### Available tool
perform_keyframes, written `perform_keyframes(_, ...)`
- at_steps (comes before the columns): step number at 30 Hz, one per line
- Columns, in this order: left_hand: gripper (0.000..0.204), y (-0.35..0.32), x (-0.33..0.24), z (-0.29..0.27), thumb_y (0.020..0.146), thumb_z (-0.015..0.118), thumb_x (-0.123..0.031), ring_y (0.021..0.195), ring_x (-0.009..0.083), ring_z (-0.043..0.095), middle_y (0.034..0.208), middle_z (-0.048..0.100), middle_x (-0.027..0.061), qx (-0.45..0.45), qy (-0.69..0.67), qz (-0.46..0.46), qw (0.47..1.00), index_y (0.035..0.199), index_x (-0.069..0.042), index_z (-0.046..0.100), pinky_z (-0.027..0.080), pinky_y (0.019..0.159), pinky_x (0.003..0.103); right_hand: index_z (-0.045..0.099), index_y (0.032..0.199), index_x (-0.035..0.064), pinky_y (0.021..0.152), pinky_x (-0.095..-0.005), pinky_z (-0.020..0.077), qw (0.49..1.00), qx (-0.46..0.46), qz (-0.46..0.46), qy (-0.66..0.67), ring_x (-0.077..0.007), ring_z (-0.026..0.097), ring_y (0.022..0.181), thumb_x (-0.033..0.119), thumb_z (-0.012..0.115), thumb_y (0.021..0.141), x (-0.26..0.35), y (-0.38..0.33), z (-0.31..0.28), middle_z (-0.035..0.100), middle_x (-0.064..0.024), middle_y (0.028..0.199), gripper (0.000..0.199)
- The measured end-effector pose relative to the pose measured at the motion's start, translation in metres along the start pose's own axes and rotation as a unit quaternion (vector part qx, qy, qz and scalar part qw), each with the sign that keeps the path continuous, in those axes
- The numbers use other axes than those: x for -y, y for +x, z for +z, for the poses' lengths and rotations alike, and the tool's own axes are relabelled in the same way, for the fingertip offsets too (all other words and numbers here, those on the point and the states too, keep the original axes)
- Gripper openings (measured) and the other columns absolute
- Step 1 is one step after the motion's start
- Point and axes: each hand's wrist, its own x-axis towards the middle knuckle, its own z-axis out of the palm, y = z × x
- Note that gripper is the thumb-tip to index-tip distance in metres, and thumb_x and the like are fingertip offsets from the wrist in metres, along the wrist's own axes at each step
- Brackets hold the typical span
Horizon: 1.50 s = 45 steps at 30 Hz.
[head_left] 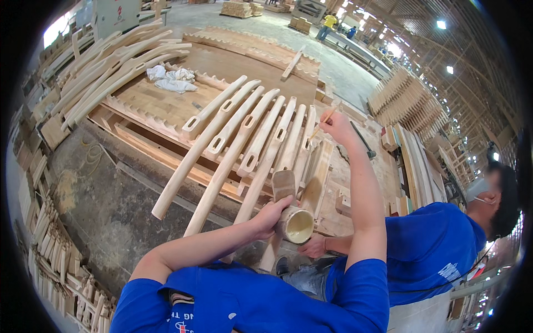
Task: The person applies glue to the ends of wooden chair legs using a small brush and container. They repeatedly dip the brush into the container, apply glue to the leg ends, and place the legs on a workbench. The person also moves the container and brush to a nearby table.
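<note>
Left hand (271,215) grips a cup of pale glue (295,224) near the lap while right hand (336,126) pinches a thin brush (323,122) over the slotted wooden legs (261,139); best worked slot by slot, sparingly.

Pale grey-white cabinet or panel (116,14), upper left of frame, rectangular, small red mark near its top centre; detail too small to tell. White printed lettering (451,272) on blue shirt of co-worker, lower right of frame. White and red print (183,322) on blue shirt at bottom edge, left of centre. No packages, no screens seen.
</note>
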Motion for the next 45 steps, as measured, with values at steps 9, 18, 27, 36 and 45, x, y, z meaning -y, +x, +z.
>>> perform_keyframes(9,0.036,-0.012,-0.048,-0.016,0.097,0.042,-0.035,0.097,0.0215,0.063,0.103,0.063,0.0109,-0.056,-0.096,0.072,0.991,0.109,-0.004,0.055,0.05,0.09,0.037,0.057,0.09,-0.0006,0.064,-0.025,0.0473,0.934,-0.206,-0.094,0.277,-0.0136,0.059,0.067,0.007,0.059,0.087,0.057,-0.083,-0.025,0.061,-0.0077,0.075,0.008)
perform_keyframes(18,0.044,-0.054,-0.103,-0.018,0.099,0.037,-0.04,0.103,0.0282,0.06,0.109,0.059,0.0156,-0.077,-0.002,0.325,0.943,0.115,-0.001,0.047,0.05,0.091,0.042,0.055,0.088,-0.0018,0.065,-0.0275,0.0497,0.869,-0.246,-0.215,0.372,-0.0164,0.06,0.069,-0.003,0.056,0.087,0.139,-0.171,0.043,0.062,-0.0134,0.084,0.003)
perform_keyframes(27,0.042,-0.085,-0.123,-0.008,0.097,0.045,-0.038,0.098,0.0275,0.062,0.102,0.061,0.0162,-0.085,0.037,0.441,0.893,0.111,0.001,0.051,0.052,0.086,0.042,0.057,0.088,-0.0004,0.062,-0.0268,0.0486,0.894,-0.22,-0.261,0.29,-0.0203,0.062,0.072,-0.005,0.061,0.083,0.167,-0.184,0.052,0.064,-0.0144,0.084,0.007)
perform_keyframes(36,0.047,-0.101,-0.139,0.002,0.097,0.041,-0.044,0.106,0.0337,0.059,0.106,0.061,0.0172,-0.025,0.079,0.454,0.887,0.113,-0.001,0.05,0.049,0.09,0.046,0.056,0.094,-0.0009,0.063,-0.0254,0.0499,0.844,-0.257,-0.294,0.367,-0.0167,0.06,0.073,-0.001,0.056,0.088,0.169,-0.182,0.055,0.063,-0.0163,0.088,0.006)
perform_keyframes(45,0.05,-0.103,-0.145,0.01,0.095,0.04,-0.048,0.106,0.0354,0.058,0.106,0.061,0.0166,0.05,0.103,0.431,0.895,0.112,-0.003,0.051,0.047,0.092,0.047,0.053,0.098,-0.0024,0.066,-0.0259,0.0501,0.819,-0.21,-0.317,0.431,-0.017,0.061,0.077,-0.004,0.051,0.089,0.175,-0.175,0.051,0.061,-0.0177,0.094,0.009)
